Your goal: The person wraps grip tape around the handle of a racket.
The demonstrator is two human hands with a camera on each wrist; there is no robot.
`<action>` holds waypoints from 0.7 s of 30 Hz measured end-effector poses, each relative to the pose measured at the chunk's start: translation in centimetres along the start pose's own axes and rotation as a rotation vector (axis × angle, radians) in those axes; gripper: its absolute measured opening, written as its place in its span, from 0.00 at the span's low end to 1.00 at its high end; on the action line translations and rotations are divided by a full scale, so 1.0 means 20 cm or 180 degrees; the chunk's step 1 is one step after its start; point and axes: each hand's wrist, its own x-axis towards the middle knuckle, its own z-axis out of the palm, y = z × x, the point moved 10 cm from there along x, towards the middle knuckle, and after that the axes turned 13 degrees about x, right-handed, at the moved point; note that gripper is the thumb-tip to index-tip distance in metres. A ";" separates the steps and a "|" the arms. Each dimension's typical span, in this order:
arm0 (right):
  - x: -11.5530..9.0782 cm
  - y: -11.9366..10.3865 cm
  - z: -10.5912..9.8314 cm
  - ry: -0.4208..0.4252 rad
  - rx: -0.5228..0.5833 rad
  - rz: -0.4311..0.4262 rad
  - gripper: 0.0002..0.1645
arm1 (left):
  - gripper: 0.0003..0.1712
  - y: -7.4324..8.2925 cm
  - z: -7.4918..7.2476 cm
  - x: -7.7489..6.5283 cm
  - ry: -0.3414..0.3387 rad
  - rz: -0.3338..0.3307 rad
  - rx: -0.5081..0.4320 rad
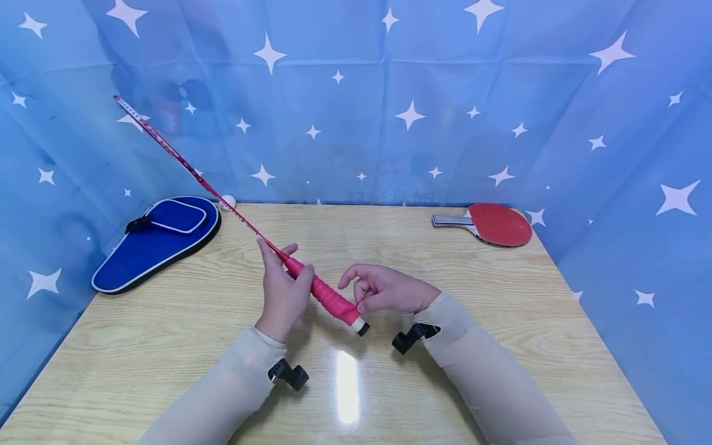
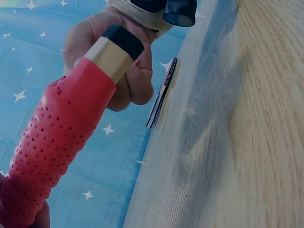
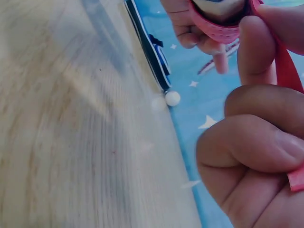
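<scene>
A red badminton racket (image 1: 330, 298) is held slanting over the table, its head edge-on toward the upper left. My left hand (image 1: 285, 298) grips it where shaft meets handle, thumb along the handle's top. Red perforated grip tape (image 2: 52, 137) wraps the handle. Past the tape's lower edge shows a bare wooden end (image 2: 107, 59) with a black butt cap (image 2: 124, 40). My right hand (image 1: 394, 289) is beside the butt end, thumb and fingers pinching the tape at the handle. In the right wrist view, a loose red strip (image 3: 287, 69) runs down into its curled fingers.
A blue paddle case (image 1: 133, 253) lies at the back left, with a white ball (image 1: 228, 201) beside it. At the back right is a red table tennis paddle (image 1: 499, 225). A blue star-patterned curtain (image 1: 356, 93) stands behind the wooden table (image 1: 167, 346).
</scene>
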 end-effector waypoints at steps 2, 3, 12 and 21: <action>0.01 0.02 0.01 -0.0069 0.0014 0.0044 0.27 | 0.67 0.00 0.00 0.00 -0.0001 -0.0011 -0.0052; 0.01 0.03 0.01 -0.0093 0.0030 0.0064 0.26 | 0.67 0.00 0.00 0.00 0.0003 -0.0016 -0.0067; 0.02 0.02 0.03 -0.0103 0.0099 0.0016 0.26 | 0.67 0.01 0.00 -0.01 -0.0011 -0.0042 -0.0173; 0.02 0.05 0.05 -0.0140 0.0200 0.0213 0.31 | 0.67 0.02 0.01 -0.01 -0.0034 -0.0054 -0.0471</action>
